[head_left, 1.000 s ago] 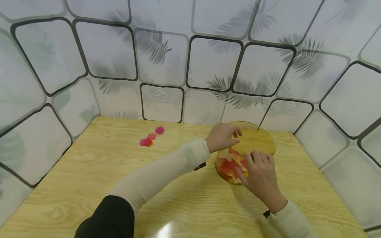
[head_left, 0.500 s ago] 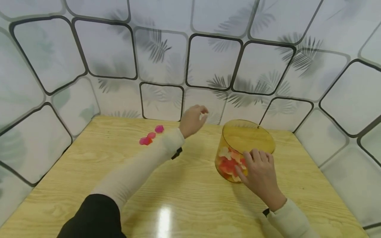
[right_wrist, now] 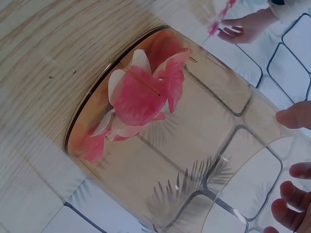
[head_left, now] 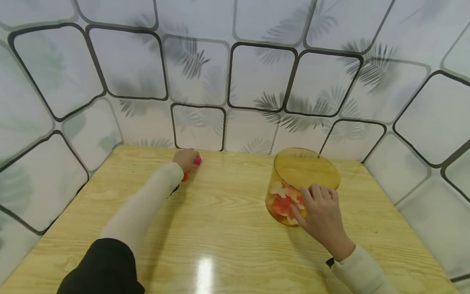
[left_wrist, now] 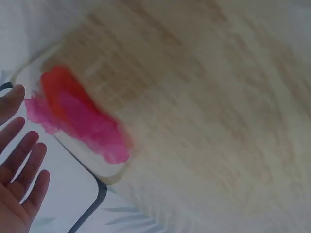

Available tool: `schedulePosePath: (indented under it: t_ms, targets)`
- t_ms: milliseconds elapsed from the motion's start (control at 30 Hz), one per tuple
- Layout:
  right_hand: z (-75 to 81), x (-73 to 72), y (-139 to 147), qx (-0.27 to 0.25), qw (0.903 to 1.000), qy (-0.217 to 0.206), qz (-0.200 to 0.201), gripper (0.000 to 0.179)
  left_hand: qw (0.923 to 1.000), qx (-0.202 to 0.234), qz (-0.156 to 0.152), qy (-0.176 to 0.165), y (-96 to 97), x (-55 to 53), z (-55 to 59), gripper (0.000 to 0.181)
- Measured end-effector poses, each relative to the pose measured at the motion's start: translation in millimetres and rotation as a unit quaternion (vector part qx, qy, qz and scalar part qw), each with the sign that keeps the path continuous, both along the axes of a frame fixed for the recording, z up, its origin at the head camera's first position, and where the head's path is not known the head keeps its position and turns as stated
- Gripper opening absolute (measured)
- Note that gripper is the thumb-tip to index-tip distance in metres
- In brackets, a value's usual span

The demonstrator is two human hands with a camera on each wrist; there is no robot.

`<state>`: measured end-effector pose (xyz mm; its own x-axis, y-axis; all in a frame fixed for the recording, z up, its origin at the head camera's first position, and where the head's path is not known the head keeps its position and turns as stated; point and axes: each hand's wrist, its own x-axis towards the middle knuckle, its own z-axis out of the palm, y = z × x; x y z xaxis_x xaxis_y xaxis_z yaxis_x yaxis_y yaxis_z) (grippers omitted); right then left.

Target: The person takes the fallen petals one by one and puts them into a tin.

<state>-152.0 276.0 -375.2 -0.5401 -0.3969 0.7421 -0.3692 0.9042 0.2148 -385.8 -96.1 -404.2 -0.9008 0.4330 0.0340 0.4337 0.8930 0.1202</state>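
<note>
My left hand (head_left: 185, 159) reaches to the table's far left, beside a bright pink petal (head_left: 198, 161). Under the wrist an orange petal (head_left: 185, 177) peeks out. In the left wrist view the fingers are spread and slightly bent, near pink and orange petals (left_wrist: 92, 127); contact cannot be made out. My right hand (head_left: 324, 217) holds a clear amber cylindrical jar (head_left: 307, 169) at its near right rim, thumb against the outer wall. Pink, red and white petals (right_wrist: 141, 97) lie at the jar's bottom.
The wooden table (head_left: 224, 212) runs up to a pale patterned cloth backdrop (head_left: 262, 77), which also rises at both sides. The jar stands upright at the right, near the backdrop. A light reflection shows on the table's front.
My left hand has moved left from over the jar, across the table, and down to the petals at the far left. The right hand and the jar have stayed in place.
</note>
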Motion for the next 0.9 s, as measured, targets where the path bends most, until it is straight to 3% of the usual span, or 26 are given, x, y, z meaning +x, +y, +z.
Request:
schedulePosePath:
  t_ms: [133,300,567,700,900]
  targets:
    - [-0.6,-0.6,-0.6,0.001,1.0,-0.002,0.004,0.047,0.9999,-0.001,0.007,0.008,-2.8,-3.2,-9.4,0.019]
    - [-1.5,-0.7,-0.8,0.002,1.0,0.0,0.001,0.05,0.9994,0.016,0.025,0.016,-2.3,-3.0,-11.7,0.008]
    - [-1.3,-0.6,-0.1,0.004,1.0,0.001,0.0,0.049,0.9978,0.036,0.031,0.046,-2.3,-1.9,-14.0,0.017]
    - [-1.0,-0.5,-0.1,0.007,1.0,-0.002,0.002,0.046,0.997,0.041,0.035,0.055,-3.0,0.4,-10.6,0.012]
    - [-0.2,-0.6,0.4,0.007,1.0,-0.002,0.001,0.048,0.9935,0.076,0.027,0.081,-4.3,8.0,3.8,0.011]
